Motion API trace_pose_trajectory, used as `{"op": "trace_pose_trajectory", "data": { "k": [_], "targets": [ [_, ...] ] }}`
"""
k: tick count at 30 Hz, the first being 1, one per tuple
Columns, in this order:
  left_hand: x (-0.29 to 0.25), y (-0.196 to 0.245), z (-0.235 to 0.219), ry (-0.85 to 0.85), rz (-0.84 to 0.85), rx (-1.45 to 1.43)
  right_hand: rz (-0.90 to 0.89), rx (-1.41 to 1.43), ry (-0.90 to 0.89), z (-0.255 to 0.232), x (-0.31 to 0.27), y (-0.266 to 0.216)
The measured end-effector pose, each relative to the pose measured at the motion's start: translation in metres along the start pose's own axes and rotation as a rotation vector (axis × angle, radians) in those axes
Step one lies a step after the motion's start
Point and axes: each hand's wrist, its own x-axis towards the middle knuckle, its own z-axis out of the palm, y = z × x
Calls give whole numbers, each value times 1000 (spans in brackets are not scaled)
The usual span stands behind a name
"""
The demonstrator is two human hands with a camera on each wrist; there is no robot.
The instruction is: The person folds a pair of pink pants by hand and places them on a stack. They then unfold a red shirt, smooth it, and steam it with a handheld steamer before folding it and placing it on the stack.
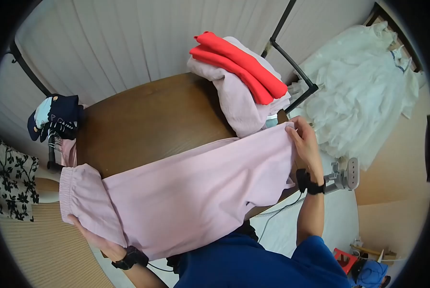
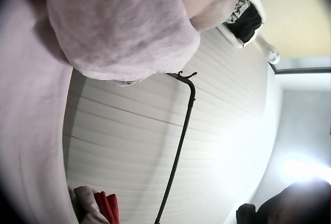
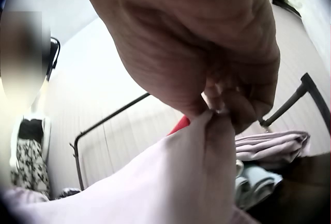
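Observation:
A pair of pale pink pants (image 1: 186,192) is stretched flat across the front of the brown table (image 1: 152,110), with a gathered elastic band (image 1: 68,189) at its left end. My left hand (image 1: 95,237) holds the near corner by that band; the fabric hides most of its fingers. In the left wrist view, a pink fold (image 2: 119,27) covers much of this hand. At the far right corner, my right hand (image 1: 306,141) pinches the pants' edge between thumb and fingers. The right wrist view shows the fingertips (image 3: 240,110) gripping the pink cloth (image 3: 170,177) close up.
Folded red clothing (image 1: 243,67) lies on pink clothing (image 1: 239,105) at the table's back right. Dark folded clothes (image 1: 63,113) sit at the left edge by a black rack frame (image 1: 32,77). A white ruffled dress (image 1: 363,81) hangs at right, a floral garment (image 1: 13,168) at left.

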Motion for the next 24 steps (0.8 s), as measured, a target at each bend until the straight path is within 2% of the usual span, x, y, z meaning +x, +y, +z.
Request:
{"op": "trace_pose_trajectory", "data": {
  "k": [2,3,5,6,8,9,11,13,15,17,18,19,21,23,24],
  "targets": [
    [-1,-1,2,68,12,40,46,-449,-97,0,8,-9],
    [-4,3,-1,84,10,44,52,-453,-112,3,7,-11],
    [-1,4,-5,68,-19,28,13,-244,-66,10,9,-8],
    [0,4,-7,70,-20,30,16,-244,-67,17,7,-9],
    [0,4,-9,10,-53,-17,-289,-28,99,30,-1,-9],
    [1,2,-6,7,-55,-20,-291,-31,102,27,-6,-11],
    [-1,-1,1,91,-23,33,-173,-181,75,15,-28,-14],
    [0,-2,1,95,-29,49,-114,-261,43,-3,-50,-2],
    [1,-3,1,97,-34,66,319,-253,-252,-14,-70,5],
    [3,-5,3,114,-36,94,271,-150,-287,-4,-91,5],
    [4,-6,4,110,-41,97,239,-225,-330,0,-97,-8],
    [5,-6,3,78,-49,81,243,-224,-325,-2,-103,-3],
    [5,-6,0,48,-54,70,287,-261,-440,-5,-114,11],
    [6,-5,-4,-38,-87,36,319,-191,-413,-12,-120,13],
    [5,-4,-2,-39,-85,41,327,-109,-462,-20,-121,14]
  ]
}}
